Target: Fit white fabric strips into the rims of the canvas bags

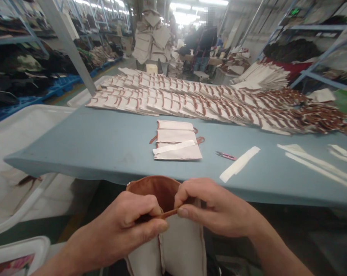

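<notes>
Close to my body, below the table's front edge, is a cream boot shaft [182, 239] with a brown lining [154, 189] and a seam running down it. My left hand [136, 220] pinches its brown top rim between thumb and fingers. A short way to the right, my right hand [208, 205] grips the same rim, thumb at the front. Between the two hands a short stretch of the edge shows. On the table ahead lie several overlapping cream pieces [176, 136] with brown edges and loops, a white strip [175, 147] across the front one.
The blue-grey table [76, 149] carries pink-handled thread snips [225, 155], a white strip [239, 164] and longer strips [319, 166] farther right. Long overlapping rows of cream pieces [173, 101] cover its back. White bins [32, 115] stand left. A person [205, 44] stands beyond.
</notes>
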The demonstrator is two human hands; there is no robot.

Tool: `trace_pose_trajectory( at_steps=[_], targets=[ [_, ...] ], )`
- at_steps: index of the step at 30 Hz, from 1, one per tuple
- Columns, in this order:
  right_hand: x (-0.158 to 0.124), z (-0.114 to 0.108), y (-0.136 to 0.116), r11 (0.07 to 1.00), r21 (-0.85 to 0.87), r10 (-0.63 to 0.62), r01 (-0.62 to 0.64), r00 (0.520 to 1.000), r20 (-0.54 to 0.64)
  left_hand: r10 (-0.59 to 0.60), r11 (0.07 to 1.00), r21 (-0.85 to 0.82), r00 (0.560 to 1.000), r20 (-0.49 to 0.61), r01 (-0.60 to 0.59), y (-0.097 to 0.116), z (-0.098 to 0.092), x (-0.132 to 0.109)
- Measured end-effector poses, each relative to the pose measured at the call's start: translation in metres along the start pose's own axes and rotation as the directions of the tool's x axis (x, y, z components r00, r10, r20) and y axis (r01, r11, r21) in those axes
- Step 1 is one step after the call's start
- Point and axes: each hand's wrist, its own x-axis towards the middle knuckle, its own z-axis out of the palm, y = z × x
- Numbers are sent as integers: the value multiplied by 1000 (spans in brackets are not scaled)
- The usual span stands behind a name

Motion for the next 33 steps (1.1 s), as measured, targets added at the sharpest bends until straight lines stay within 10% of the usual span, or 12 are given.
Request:
trace_pose_trajectory(
  at_steps=[4,9,14,27,33],
  targets=[
    [-4,9,-10,938,-346,-48,24,997,-60,143,929,355,986,-87,-104,-6,1,4],
    [-3,14,-3,942,-334,-19,-32,989,-149,380,731,654,912,-153,-195,-16,6,6],
    [-10,6,13,945,-277,123,-176,972,-198,378,735,659,904,-200,-161,-29,2,-1],
    [-8,11,23,989,-122,-104,80,973,-204,249,700,713,951,-184,-45,-54,12,-4],
    [-10,10,14,998,56,18,-9,988,-154,164,856,517,956,-244,-15,-65,19,-5]
  ],
)
